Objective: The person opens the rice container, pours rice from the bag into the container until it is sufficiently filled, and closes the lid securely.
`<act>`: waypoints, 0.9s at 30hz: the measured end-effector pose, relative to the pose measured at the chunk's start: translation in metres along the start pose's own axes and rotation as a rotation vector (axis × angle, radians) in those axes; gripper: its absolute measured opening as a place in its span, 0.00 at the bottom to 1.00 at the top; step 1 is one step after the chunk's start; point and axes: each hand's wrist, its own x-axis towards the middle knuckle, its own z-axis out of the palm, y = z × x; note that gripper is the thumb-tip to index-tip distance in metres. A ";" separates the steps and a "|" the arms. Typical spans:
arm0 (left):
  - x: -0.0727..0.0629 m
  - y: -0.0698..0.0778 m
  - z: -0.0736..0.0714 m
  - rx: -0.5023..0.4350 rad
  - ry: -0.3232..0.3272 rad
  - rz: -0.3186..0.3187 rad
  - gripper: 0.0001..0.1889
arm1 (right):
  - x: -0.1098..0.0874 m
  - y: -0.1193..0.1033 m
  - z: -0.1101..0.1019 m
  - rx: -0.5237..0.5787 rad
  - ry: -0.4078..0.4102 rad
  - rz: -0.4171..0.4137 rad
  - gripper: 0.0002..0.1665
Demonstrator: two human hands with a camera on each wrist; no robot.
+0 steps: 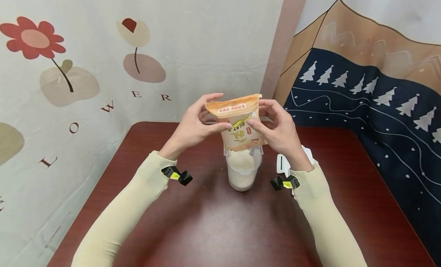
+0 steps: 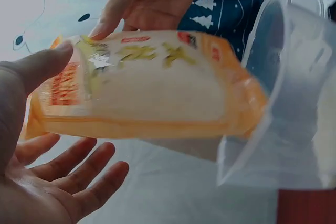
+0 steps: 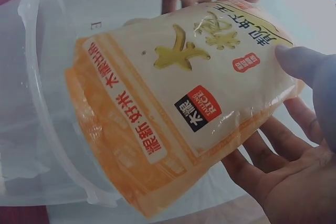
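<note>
An orange and cream rice bag (image 1: 237, 123) is held over a clear plastic bucket (image 1: 244, 173), its lower end at the bucket's mouth. White rice (image 1: 241, 160) lies inside the bucket. My left hand (image 1: 194, 123) grips the bag's left side, thumb on the printed front. On the opposite side my right hand (image 1: 280, 131) holds it the same way, fingers behind. Gold characters and a red and black label show on the rice bag (image 3: 194, 77) in the right wrist view. The left wrist view has the bag's end beside the rim of the bucket (image 2: 286, 72).
A white plastic piece (image 1: 283, 165), perhaps a lid, lies partly hidden behind my right wrist. The dark red table (image 1: 213, 228) meets a flower-printed curtain (image 1: 206, 41) at the back and a dark blue tree-patterned cloth (image 1: 365, 106) at the right.
</note>
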 end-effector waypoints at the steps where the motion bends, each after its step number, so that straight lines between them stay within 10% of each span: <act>1: -0.001 -0.003 0.002 -0.021 0.006 -0.001 0.39 | 0.000 0.001 0.000 0.013 0.011 -0.001 0.31; 15: 0.000 -0.015 0.016 -0.077 0.093 -0.011 0.27 | 0.001 0.000 -0.005 0.031 0.010 0.045 0.34; 27: 0.003 -0.011 0.013 -0.098 0.024 0.016 0.32 | 0.003 -0.005 -0.007 0.007 0.046 0.025 0.28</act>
